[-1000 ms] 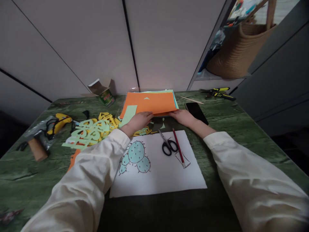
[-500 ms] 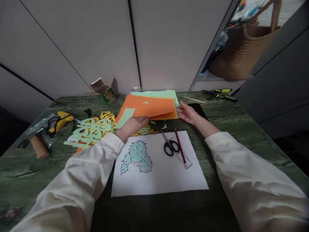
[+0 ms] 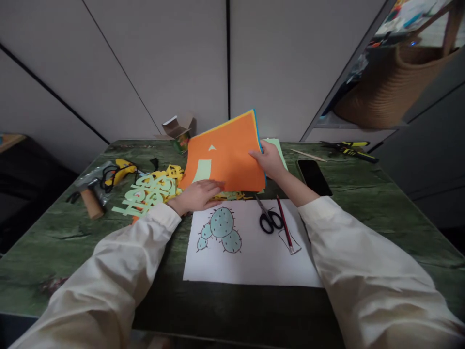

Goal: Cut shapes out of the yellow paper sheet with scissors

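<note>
A stack of coloured paper [image 3: 232,155], orange in front with yellow and blue edges behind, is tilted up off the table. My right hand [image 3: 271,160] grips its right edge, thumb in front and fingers behind. At the lower edge, my left hand [image 3: 201,195] holds the stack, its fingers lying over the orange sheet. A pale green strip [image 3: 203,169] and a small white-looking triangle lie against the orange. Below is a white sheet [image 3: 250,266] with a cactus drawing [image 3: 222,223]. Black-handled scissors [image 3: 271,221] and a red pencil [image 3: 285,223] rest on it.
Green and yellow paper cutouts [image 3: 148,191] pile up on the left, near a wooden-handled tool [image 3: 91,203] and a yellow tool [image 3: 125,172]. An open small box [image 3: 179,133] stands behind. To the right are a phone [image 3: 314,178], a wooden stick [image 3: 308,155] and yellow-black pliers [image 3: 350,149].
The orange-topped stack has been raised and tilted upright. My right hand has closed on its right edge. The view has shifted, so the phone now shows fully.
</note>
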